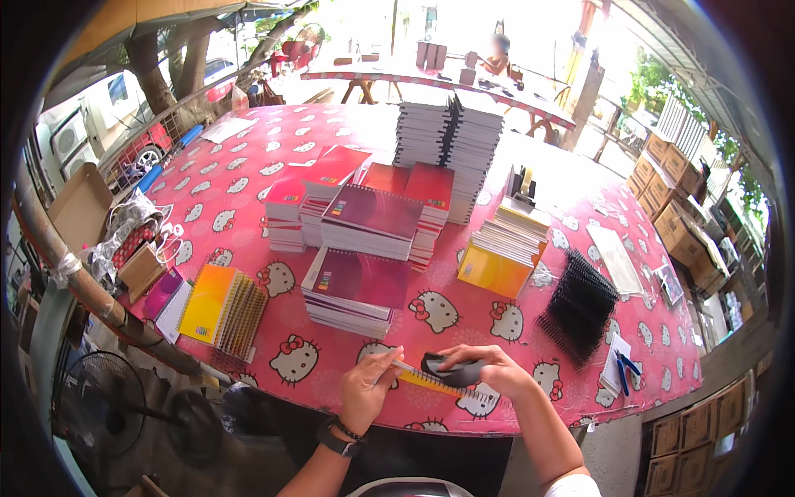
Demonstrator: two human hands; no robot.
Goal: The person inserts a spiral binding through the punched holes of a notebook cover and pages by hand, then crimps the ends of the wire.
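Observation:
Near the table's front edge, a thin yellow notebook with a row of binding loops stands on its edge between my hands. My left hand pinches its left end, thumb and fingers pressed together. My right hand is closed round a dark grey and black object held against the notebook's loops; its exact kind does not show. Just beyond my hands sits a stack of purple-covered notebooks. To the right lies a heap of black binding combs, with blue-handled pliers on a small white pad.
Yellow bound notebooks lie at the left, and more yellow ones at right centre. Red notebooks and tall stacks of white books stand farther back. A standing fan is below left; cardboard boxes are at right.

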